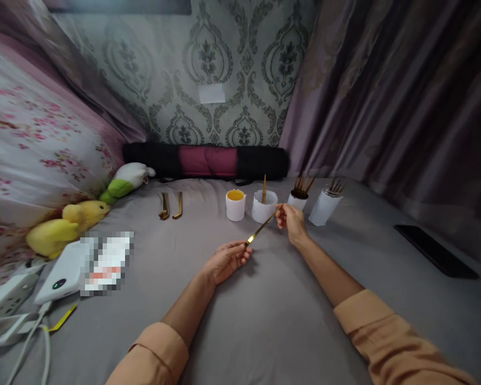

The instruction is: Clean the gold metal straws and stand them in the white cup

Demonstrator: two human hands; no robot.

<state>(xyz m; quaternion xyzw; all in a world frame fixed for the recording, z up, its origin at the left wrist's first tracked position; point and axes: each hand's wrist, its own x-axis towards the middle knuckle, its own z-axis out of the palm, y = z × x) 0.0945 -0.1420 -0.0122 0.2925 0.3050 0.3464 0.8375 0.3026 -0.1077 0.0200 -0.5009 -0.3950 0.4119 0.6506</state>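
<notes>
Currently I am holding one gold piece [260,229] in the air, slanting above the sheet [244,331]. My left hand [227,262] is pinching its near, shiny end between thumb and fingers, and my right hand [292,222] is gripping its far end with closed fingertips, just beside the second cup [264,214]. I cannot tell whether that hand is touching the cup.

Four white cups are standing in a row beyond my hands, and the work is looking partly done. The third cup [297,202] is bearing a cluster of sticks [303,185], and the fourth cup [324,209] is bearing more thin sticks [335,187]. Only one upright stick [264,188] is showing in the second cup. Nothing is rising above the rim of the first cup [235,210], whose inside is showing yellow.

Off to the left, a bunch [164,206] of gold pieces is lying loose, with a smaller bunch [178,206] just beside it. Both are resting outside the cups, so, as I am judging it, they and the piece between my hands are making up the unplaced share.
</notes>
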